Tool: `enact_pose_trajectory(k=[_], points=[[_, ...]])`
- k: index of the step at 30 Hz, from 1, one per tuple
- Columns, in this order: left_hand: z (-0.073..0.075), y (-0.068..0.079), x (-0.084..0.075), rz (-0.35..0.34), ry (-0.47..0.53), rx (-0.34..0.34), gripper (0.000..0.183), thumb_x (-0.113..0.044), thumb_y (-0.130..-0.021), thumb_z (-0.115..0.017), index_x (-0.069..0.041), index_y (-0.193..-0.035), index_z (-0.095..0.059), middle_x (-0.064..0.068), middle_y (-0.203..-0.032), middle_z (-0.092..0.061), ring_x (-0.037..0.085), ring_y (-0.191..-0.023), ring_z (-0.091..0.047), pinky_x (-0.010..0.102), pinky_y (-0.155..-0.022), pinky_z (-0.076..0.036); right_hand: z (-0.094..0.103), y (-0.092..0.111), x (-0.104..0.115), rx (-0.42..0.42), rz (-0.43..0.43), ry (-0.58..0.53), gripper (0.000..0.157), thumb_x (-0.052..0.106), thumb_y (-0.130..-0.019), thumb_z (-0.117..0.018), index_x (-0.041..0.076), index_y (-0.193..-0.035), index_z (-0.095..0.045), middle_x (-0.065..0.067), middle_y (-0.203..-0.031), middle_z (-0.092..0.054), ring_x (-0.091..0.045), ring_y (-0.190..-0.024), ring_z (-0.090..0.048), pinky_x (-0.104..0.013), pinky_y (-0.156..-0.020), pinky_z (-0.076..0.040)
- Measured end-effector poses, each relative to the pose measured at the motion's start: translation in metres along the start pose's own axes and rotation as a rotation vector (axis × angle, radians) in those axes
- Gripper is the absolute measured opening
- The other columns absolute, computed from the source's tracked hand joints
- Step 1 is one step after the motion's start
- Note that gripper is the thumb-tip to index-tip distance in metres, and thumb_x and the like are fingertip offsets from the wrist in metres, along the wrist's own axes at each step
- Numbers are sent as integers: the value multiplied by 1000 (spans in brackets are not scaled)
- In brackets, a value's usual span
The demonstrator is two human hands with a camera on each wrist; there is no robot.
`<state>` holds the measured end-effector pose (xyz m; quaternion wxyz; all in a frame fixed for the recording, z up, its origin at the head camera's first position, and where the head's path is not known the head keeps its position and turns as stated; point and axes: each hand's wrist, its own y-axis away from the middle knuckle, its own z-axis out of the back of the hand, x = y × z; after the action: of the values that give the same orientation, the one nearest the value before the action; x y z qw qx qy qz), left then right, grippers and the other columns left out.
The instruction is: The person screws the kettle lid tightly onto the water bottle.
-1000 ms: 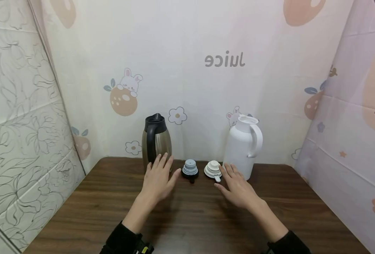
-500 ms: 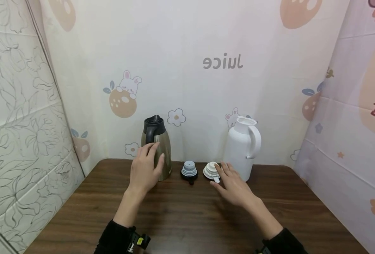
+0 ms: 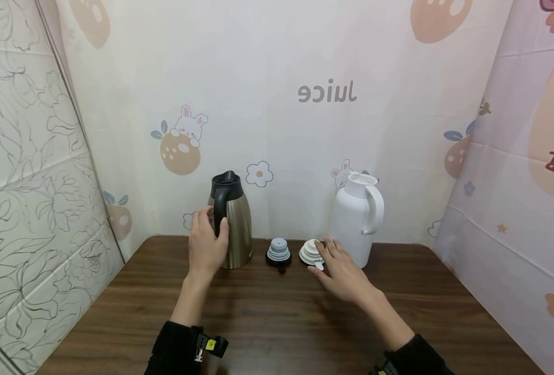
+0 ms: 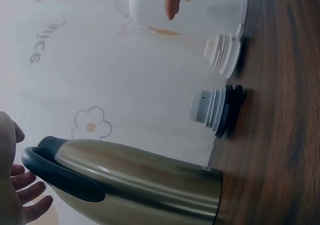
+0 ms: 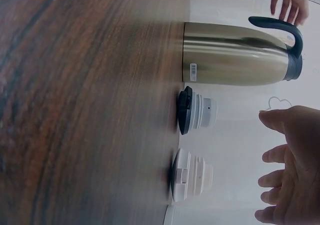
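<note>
A gold metal thermos jug [image 3: 240, 226] with a black collar stands upright at the back left of the table. My left hand [image 3: 205, 249] is beside its black handle [image 4: 65, 177], with fingers bent loosely and a gap to the handle in the left wrist view. To the jug's right, a black lid with a grey-blue plug [image 3: 278, 250] lies plug up. Beside it lies a white lid [image 3: 309, 254], also plug up. A white thermos jug [image 3: 349, 221] stands at the back right. My right hand [image 3: 344, 272] hovers before the white lid and white jug, fingers spread, holding nothing.
The brown wooden table [image 3: 272, 317] extends toward me in front of the jugs. A printed curtain [image 3: 267, 125] hangs close behind the table's back edge, and more fabric hangs at both sides.
My left hand has moved left, from in front of the gold jug to beside its handle, its fingers bending. The right hand has stayed nearly where it was.
</note>
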<state>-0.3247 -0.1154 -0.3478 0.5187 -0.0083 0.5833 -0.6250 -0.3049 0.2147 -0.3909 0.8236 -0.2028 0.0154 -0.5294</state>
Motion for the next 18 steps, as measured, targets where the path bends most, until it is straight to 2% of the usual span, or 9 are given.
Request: enact_pose_trajectory(k=[4, 8, 12, 18], points=[[-6, 1, 7, 129, 137, 85, 47, -30, -101, -54, 2, -134, -47, 22, -121, -55, 32, -107, -53, 55, -88, -48, 1, -1, 0, 6, -5, -2, 75, 53, -97, -54, 7, -153, -34, -25, -158, -24, -42, -144, -13, -64, -111, -28], [-13, 2, 14, 220, 272, 130, 46, -32, -103, -51, 1, -134, -47, 21, -118, -58, 31, -102, -53, 50, -86, -47, -1, -3, 1, 12, -3, -5, 75, 53, -97, -54, 9, -153, -34, -24, -158, -26, -42, -144, -14, -63, -111, -28], [-15, 0, 18, 246, 348, 127, 41, -32, -105, -47, 1, -130, -50, 22, -110, -63, 33, -99, -59, 43, -77, -47, -2, -5, 2, 22, 0, -16, 75, 54, -97, -54, 9, -153, -35, -23, -158, -27, -40, -144, -15, -62, -112, -29], [-13, -2, 17, 262, 394, 139, 35, -26, -107, -43, 3, -125, -52, 25, -108, -65, 33, -101, -60, 38, -76, -45, -1, -7, 4, 18, 9, -49, 73, 53, -97, -53, 8, -153, -35, -22, -156, -32, -39, -144, -19, -62, -111, -30]])
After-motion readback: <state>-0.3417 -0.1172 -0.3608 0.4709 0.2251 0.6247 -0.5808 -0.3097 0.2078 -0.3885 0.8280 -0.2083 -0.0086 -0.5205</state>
